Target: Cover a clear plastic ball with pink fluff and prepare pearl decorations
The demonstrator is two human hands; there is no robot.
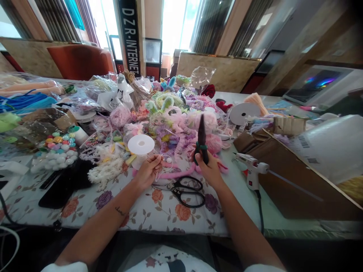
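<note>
My right hand (pixel 208 168) is wrapped round a pair of pliers (pixel 201 138) with dark jaws pointing up and green on the handles. My left hand (pixel 149 170) pinches a strand of small pearl beads (pixel 157 175), which loops down over the table. Behind the strand, a pink fuzzy stem (pixel 181 173) curves across the flowered cloth. Black-handled scissors (pixel 188 192) lie between my forearms, blades toward the left. A white ribbon spool (pixel 141 144) stands just beyond my left hand.
Craft supplies crowd the back of the table, with pink yarn (pixel 120 116) among them. At left are a bag of pompoms (pixel 56 153) and a black phone (pixel 55 192). A glue gun (pixel 249 170) leans by a cardboard box (pixel 297 173) at right; its cord hangs off the front edge.
</note>
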